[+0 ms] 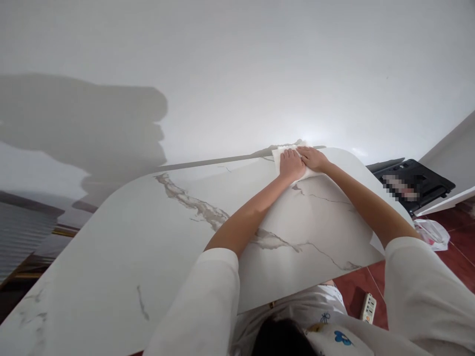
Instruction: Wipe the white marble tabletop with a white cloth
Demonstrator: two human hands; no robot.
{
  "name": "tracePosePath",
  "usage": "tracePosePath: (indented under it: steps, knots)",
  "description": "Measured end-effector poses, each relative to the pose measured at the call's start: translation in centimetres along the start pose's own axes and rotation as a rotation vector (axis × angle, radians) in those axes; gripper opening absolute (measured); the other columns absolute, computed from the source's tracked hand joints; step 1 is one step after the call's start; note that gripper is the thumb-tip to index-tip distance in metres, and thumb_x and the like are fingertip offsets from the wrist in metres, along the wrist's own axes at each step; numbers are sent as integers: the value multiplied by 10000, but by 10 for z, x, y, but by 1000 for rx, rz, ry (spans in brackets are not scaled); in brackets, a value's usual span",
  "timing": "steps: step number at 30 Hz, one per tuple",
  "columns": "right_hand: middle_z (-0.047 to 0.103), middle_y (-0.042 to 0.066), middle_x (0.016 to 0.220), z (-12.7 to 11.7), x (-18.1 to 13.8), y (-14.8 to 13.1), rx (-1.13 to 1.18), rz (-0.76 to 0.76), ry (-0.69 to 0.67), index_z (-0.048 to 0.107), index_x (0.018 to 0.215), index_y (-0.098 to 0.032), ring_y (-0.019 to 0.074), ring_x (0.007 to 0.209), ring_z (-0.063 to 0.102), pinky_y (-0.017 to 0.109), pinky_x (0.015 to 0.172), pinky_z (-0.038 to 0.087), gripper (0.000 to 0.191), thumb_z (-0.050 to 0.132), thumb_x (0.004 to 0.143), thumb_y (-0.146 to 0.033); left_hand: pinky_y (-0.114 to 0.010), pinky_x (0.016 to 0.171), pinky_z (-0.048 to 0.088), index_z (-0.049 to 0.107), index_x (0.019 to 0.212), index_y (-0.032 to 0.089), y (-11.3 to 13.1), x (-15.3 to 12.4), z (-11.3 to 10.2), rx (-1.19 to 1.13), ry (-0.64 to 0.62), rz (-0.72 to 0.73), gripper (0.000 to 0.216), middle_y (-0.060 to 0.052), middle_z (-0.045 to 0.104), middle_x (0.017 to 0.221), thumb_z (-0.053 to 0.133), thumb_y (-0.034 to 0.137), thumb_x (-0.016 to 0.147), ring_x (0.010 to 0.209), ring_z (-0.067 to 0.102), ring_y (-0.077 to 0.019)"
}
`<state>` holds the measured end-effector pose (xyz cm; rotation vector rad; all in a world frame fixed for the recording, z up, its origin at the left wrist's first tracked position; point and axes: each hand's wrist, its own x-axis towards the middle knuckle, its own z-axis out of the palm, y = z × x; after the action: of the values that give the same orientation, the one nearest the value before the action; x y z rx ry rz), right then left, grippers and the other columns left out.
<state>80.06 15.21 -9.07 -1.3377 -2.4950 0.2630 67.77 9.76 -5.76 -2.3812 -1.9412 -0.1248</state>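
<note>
Both arms reach across a white marble-patterned table (148, 237) to its far edge by the wall. A white cloth or paper towel (280, 154) lies flat there. My left hand (291, 164) presses on it palm down, fingers together and stretched out. My right hand (313, 158) lies flat beside it on the same cloth, touching the left hand. Most of the cloth is hidden beneath the hands.
A plain white wall (237, 74) rises directly behind the table. A black device (411, 183) sits on the right beyond the table's edge. On the red floor lie a clear plastic bag (432, 232) and a white power strip (368, 307).
</note>
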Motion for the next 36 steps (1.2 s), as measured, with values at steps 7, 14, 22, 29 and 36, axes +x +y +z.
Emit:
tracePosePath:
  steps: [7, 14, 22, 29, 36]
  knots:
    - [444, 88, 1461, 0, -6, 48, 34, 25, 9, 443, 1400, -99, 224, 1365, 390, 432, 1136, 304, 532, 261, 927, -261, -420, 1062, 290, 463, 1297, -44, 34, 27, 13, -33, 18, 13, 479, -232, 493, 1345, 307, 223, 932, 1248, 421, -326]
    - [382, 90, 1501, -5, -14, 56, -6, 84, -37, 383, 1439, -73, 222, 1401, 325, 409, 1159, 260, 578, 213, 924, -272, -394, 1093, 254, 426, 1336, -39, 46, 35, 16, -41, -13, 9, 491, -216, 449, 1399, 289, 232, 949, 1301, 379, -308]
    - [364, 86, 1510, -12, -57, 35, 11, 103, -34, 380, 1444, -94, 253, 1400, 325, 459, 1157, 252, 571, 226, 921, -263, -395, 1106, 248, 391, 1376, -33, 57, -6, 8, -24, -1, 75, 524, -207, 421, 1441, 291, 236, 938, 1336, 353, -301]
    - [385, 77, 1499, -16, -120, 13, 12, 37, 2, 404, 1435, -132, 239, 1397, 333, 462, 1156, 259, 544, 228, 943, -285, -435, 1111, 249, 369, 1388, -51, 82, -71, -11, -47, -28, 56, 550, -233, 390, 1460, 300, 246, 930, 1356, 337, -317]
    - [410, 83, 1482, -31, -184, -30, -4, 16, 18, 410, 1434, -148, 264, 1381, 361, 496, 1120, 311, 528, 263, 945, -281, -435, 1136, 232, 340, 1402, -75, 99, -137, -32, -47, -61, 76, 567, -242, 364, 1475, 309, 251, 939, 1382, 311, -330]
